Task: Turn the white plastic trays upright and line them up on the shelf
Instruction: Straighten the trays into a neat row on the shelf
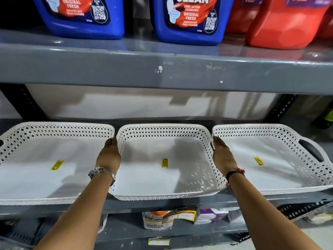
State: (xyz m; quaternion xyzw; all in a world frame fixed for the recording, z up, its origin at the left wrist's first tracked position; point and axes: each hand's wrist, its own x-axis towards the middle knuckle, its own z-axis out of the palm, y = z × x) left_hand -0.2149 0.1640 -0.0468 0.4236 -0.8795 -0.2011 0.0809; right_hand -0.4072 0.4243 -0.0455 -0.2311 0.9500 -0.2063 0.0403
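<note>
Three white perforated plastic trays stand upright side by side on the grey shelf (162, 202), each with a yellow sticker inside. The left tray (54, 129), the middle tray (162, 128) and the right tray (270, 129) almost touch. My left hand (109, 154) lies flat against the middle tray's left wall, in the gap beside the left tray. My right hand (222, 156) presses flat on its right wall, beside the right tray. Both hands have straight fingers and grip the middle tray between them.
Above, a grey shelf beam (162, 73) carries blue toilet cleaner jugs (189, 17) and red jugs (288, 24). Below the tray shelf lie packets (171, 217) and a yellow label (158, 241). Black slotted uprights (282, 107) frame the bay.
</note>
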